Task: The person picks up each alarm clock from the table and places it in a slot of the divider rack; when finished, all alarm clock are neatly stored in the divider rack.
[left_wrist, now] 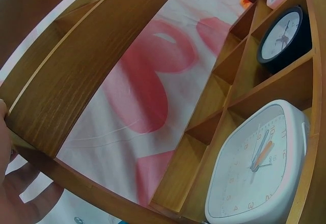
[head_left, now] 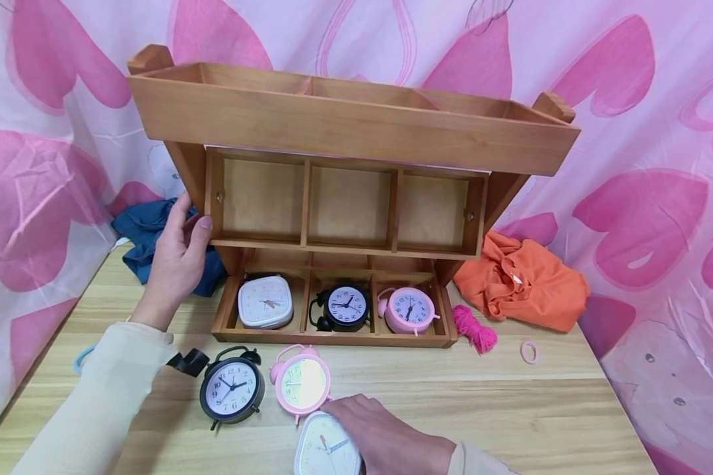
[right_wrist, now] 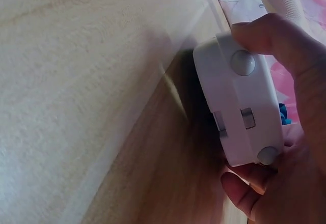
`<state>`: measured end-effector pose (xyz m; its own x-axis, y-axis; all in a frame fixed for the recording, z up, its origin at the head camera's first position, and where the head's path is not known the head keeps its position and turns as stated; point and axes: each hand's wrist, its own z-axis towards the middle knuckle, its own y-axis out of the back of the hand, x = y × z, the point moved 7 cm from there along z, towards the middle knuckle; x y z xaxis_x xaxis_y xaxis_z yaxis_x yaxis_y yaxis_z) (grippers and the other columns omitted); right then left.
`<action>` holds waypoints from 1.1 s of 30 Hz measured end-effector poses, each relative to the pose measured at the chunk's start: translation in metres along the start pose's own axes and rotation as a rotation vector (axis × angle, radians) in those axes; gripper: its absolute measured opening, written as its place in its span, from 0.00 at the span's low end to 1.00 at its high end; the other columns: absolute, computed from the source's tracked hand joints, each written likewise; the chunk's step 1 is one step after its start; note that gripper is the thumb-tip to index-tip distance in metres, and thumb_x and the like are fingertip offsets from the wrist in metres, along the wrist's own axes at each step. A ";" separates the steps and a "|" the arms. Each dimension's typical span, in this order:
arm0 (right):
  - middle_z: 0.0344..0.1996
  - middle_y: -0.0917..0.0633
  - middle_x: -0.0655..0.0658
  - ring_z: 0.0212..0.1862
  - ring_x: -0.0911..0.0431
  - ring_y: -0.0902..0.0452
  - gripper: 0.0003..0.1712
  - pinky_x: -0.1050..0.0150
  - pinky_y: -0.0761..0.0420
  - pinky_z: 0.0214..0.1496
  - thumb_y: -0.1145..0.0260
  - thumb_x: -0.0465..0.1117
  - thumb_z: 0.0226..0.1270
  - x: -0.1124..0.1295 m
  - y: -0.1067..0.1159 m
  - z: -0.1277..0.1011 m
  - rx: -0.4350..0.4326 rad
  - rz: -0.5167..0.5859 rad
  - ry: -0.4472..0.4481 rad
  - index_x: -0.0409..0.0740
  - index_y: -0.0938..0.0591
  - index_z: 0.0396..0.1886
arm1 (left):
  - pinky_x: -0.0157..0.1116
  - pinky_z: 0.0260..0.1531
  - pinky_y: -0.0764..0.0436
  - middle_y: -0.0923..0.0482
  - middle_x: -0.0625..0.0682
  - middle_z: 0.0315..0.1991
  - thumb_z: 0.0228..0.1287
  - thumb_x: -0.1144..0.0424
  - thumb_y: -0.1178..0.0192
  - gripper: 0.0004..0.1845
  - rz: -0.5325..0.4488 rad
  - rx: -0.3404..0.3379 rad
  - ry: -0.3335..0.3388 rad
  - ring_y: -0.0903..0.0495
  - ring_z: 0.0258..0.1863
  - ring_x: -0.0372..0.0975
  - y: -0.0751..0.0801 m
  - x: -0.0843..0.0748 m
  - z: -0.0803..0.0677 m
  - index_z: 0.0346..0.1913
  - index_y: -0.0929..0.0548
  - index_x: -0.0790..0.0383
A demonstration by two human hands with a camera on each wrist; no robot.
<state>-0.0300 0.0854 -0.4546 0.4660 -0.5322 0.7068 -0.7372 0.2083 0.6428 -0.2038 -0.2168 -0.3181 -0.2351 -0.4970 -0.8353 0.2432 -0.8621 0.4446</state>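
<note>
A wooden tiered shelf (head_left: 344, 125) with divided trays stands on the table. My left hand (head_left: 181, 254) grips its left side, thumb at the front of the middle tray; the left wrist view shows fingers (left_wrist: 35, 198) round the wooden side. At the front of the table my right hand (head_left: 392, 435) holds a white alarm clock (head_left: 327, 448); its underside with round feet (right_wrist: 243, 62) faces the right wrist camera. Beside it stand a pink alarm clock (head_left: 303, 382) and a black alarm clock (head_left: 232, 389). In the bottom tray sit another white clock (head_left: 265, 300), black clock (head_left: 346, 305) and pink clock (head_left: 411, 310).
Dark blue cloth (head_left: 142, 227) lies behind my left hand. Orange cloth (head_left: 523, 284), a pink yarn bundle (head_left: 474, 328) and a pink ring (head_left: 529, 352) lie right of the shelf. A black strip (head_left: 189, 363) and a light-blue ring (head_left: 82, 358) are at left. A heart-patterned curtain (head_left: 642, 218) hangs behind.
</note>
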 end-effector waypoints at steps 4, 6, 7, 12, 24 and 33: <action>0.70 0.36 0.64 0.66 0.65 0.39 0.57 0.56 0.26 0.67 0.30 0.71 0.51 -0.001 0.001 -0.003 0.000 0.066 -0.021 0.70 0.51 0.75 | 0.63 0.63 0.34 0.48 0.46 0.78 0.79 0.51 0.57 0.29 -0.005 -0.001 -0.008 0.42 0.75 0.56 0.000 0.000 0.000 0.77 0.50 0.35; 0.69 0.35 0.64 0.65 0.65 0.38 0.56 0.54 0.26 0.67 0.28 0.69 0.51 0.000 0.002 -0.005 0.004 0.111 -0.046 0.72 0.50 0.75 | 0.62 0.63 0.34 0.48 0.46 0.78 0.79 0.51 0.57 0.29 -0.006 0.000 -0.011 0.41 0.75 0.56 0.000 0.000 0.000 0.77 0.50 0.35; 0.68 0.34 0.64 0.65 0.65 0.37 0.55 0.54 0.26 0.67 0.28 0.68 0.51 0.001 0.003 -0.005 -0.002 0.118 -0.048 0.72 0.49 0.74 | 0.63 0.63 0.34 0.48 0.46 0.78 0.79 0.51 0.56 0.29 -0.007 0.001 -0.012 0.41 0.75 0.57 0.000 0.000 0.000 0.77 0.50 0.35; 0.65 0.32 0.65 0.63 0.65 0.36 0.55 0.55 0.23 0.63 0.26 0.67 0.49 0.008 0.013 -0.011 -0.032 0.162 -0.060 0.73 0.46 0.73 | 0.63 0.64 0.34 0.48 0.46 0.78 0.79 0.51 0.56 0.29 -0.008 0.003 -0.011 0.41 0.75 0.57 -0.001 0.000 0.001 0.77 0.50 0.35; 0.69 0.30 0.49 0.68 0.51 0.33 0.70 0.43 0.26 0.67 0.15 0.53 0.33 0.028 0.117 -0.045 -0.638 -0.151 0.040 0.51 0.43 0.77 | 0.62 0.63 0.34 0.48 0.45 0.78 0.78 0.50 0.56 0.29 0.003 0.002 -0.004 0.41 0.75 0.56 -0.001 0.001 0.001 0.77 0.50 0.35; 0.63 0.27 0.50 0.60 0.58 0.30 0.64 0.65 0.24 0.60 0.14 0.39 0.35 0.026 0.215 -0.083 -1.103 -0.033 -0.041 0.56 0.39 0.74 | 0.63 0.63 0.34 0.49 0.45 0.79 0.79 0.51 0.57 0.29 0.001 -0.002 -0.013 0.42 0.75 0.57 0.001 0.001 0.000 0.77 0.50 0.35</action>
<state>-0.1355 0.1848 -0.2733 0.4455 -0.5736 0.6874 0.1262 0.8004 0.5860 -0.2044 -0.2179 -0.3188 -0.2467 -0.4994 -0.8305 0.2449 -0.8613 0.4451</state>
